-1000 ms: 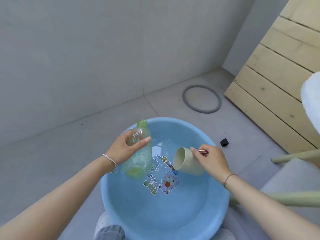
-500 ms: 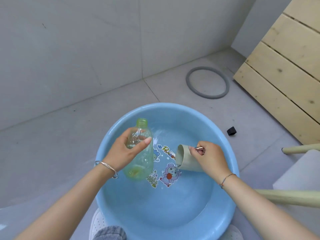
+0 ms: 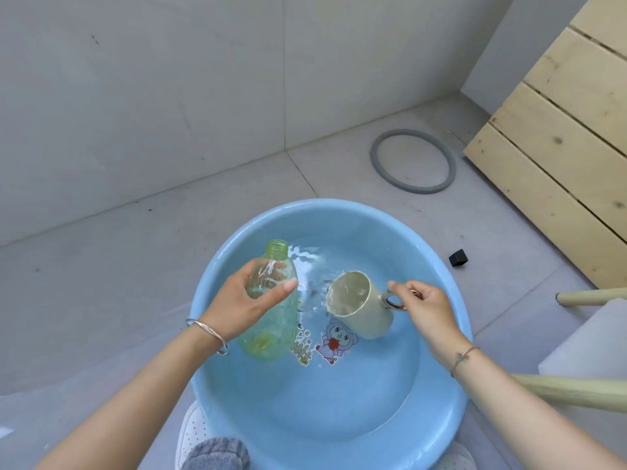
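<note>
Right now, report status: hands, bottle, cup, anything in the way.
Left hand grips green bottle, uncapped. Right hand holds cup by handle, tilted toward bottle, over blue basin. Nothing between them.

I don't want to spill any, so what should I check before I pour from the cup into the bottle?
1. Bottle cap off: ok. The green bottle has an open neck.
2. Bottle held firmly: ok. The left hand grips it around the upper body.
3. Cup held firmly: ok. The right hand pinches the handle of the cup.
4. Something underneath to catch drips: ok. Both are over the blue basin.
5. Cup rim lined up with the bottle neck: not ok. The cup is off to the side, apart from the bottle.
6. Water in the cup: cannot tell.
</note>
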Action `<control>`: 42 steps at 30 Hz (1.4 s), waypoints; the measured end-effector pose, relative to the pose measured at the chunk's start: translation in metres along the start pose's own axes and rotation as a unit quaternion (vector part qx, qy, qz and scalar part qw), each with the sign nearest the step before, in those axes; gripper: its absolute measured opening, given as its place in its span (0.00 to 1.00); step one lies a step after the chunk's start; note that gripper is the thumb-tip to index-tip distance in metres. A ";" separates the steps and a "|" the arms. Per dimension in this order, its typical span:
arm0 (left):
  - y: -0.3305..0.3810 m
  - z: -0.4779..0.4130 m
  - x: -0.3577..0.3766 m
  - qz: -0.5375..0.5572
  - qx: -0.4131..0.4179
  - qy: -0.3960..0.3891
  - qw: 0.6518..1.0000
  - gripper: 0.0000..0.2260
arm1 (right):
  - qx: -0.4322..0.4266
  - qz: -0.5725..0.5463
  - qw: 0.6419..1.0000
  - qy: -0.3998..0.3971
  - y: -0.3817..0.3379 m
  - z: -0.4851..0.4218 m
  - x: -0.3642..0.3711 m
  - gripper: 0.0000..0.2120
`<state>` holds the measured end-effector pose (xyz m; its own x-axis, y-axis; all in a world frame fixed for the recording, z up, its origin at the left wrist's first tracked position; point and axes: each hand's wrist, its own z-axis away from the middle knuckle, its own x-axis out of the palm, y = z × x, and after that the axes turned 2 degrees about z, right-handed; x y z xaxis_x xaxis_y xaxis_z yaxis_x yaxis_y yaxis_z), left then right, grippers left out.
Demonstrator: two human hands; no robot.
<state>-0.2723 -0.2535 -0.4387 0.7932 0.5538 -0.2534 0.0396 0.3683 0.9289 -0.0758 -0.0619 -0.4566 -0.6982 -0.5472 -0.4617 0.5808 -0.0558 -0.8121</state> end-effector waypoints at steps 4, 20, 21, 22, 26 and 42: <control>-0.005 0.002 -0.002 -0.014 0.003 -0.015 1.000 0.32 | -0.004 -0.091 0.996 -0.007 -0.006 0.011 -0.012 0.27; 0.000 0.009 0.016 -0.127 0.067 -0.099 0.985 0.28 | -0.099 -0.216 0.971 -0.015 -0.068 0.052 -0.050 0.21; 0.000 0.009 0.017 -0.134 0.067 -0.100 0.984 0.28 | -0.108 -0.209 0.972 -0.010 -0.069 0.052 -0.051 0.18; 0.000 0.009 0.018 -0.140 0.067 -0.101 0.983 0.28 | -0.114 -0.197 0.974 -0.003 -0.069 0.052 -0.052 0.18; 0.001 0.009 0.021 -0.157 0.061 -0.103 0.980 0.29 | -0.130 -0.168 0.977 0.018 -0.070 0.054 -0.053 0.18; 0.004 0.010 0.025 -0.193 0.064 -0.113 0.973 0.26 | -0.174 -0.073 0.981 0.046 -0.083 0.064 -0.056 0.23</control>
<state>-0.2463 -0.2457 -0.4384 0.8169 0.2098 -0.5372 0.4240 0.4129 0.8061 -0.0584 -0.0802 -0.3402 -0.8072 -0.4767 -0.3482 0.3045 0.1691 -0.9374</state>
